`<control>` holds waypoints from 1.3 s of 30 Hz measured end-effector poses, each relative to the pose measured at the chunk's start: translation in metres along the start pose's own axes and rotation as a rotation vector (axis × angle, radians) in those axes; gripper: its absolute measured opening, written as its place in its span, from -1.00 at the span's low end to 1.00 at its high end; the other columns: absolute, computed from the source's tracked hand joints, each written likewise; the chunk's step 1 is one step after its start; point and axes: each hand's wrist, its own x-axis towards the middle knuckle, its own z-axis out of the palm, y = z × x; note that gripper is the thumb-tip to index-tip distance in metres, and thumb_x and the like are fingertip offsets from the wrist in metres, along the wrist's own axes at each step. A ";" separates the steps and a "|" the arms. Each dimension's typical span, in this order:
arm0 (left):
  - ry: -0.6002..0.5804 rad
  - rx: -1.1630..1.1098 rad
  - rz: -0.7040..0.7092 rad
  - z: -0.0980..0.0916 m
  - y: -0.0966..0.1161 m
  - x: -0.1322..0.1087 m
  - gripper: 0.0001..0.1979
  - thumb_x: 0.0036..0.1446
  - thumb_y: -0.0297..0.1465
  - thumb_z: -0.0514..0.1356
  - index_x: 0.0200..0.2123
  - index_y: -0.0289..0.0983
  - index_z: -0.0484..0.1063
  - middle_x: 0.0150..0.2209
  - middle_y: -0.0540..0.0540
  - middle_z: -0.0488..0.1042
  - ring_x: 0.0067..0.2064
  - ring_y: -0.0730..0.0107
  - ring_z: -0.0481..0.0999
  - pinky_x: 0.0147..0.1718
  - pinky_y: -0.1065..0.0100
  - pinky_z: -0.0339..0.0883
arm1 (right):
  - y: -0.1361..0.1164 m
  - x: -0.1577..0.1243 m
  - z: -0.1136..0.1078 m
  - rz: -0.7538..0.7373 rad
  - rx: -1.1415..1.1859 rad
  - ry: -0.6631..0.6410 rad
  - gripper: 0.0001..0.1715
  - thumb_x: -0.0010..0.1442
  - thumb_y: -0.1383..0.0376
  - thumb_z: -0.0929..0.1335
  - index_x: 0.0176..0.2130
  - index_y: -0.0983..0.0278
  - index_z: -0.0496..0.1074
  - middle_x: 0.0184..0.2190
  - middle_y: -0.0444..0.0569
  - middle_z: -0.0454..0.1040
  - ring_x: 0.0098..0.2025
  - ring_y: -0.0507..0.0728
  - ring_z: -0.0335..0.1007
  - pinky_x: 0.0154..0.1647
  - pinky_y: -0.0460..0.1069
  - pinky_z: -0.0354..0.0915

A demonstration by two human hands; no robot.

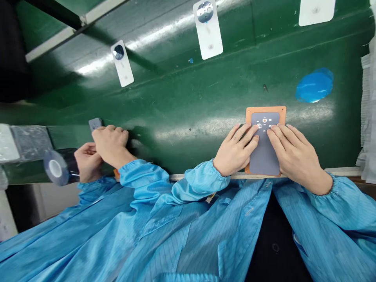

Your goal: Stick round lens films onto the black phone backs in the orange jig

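A grey-blue phone back cover (264, 154) with several cutouts near its top lies on an orange plate (266, 109) at the table's near edge. My left hand (237, 149) holds the cover from its left side, fingertips and thumb resting close to the cutouts. From the right, my right hand (296, 156) grips it the same way, its fingertips by the cutouts and its palm over the plate's right edge. Whether a small piece sits under my fingertips, I cannot tell.
A co-worker's hands (110, 143) work at the left beside a small grey phone part (95, 123) and a tape roll (55, 168). White phone back covers (209, 35) (123, 68) (317, 13) lie farther back. A blue film disc (314, 85) lies right, near stacked white trays (368, 117).
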 end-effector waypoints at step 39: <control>0.832 -0.577 0.128 0.002 0.066 0.055 -0.99 0.30 -0.46 0.30 -0.22 -0.26 0.53 -0.24 -0.09 0.67 -0.16 0.38 0.66 -0.08 0.33 0.53 | 0.012 -0.004 -0.003 0.619 2.141 0.667 -0.82 0.01 0.31 0.49 -0.33 0.17 0.46 -0.39 -0.14 0.48 -0.24 0.08 0.49 -0.11 0.02 0.51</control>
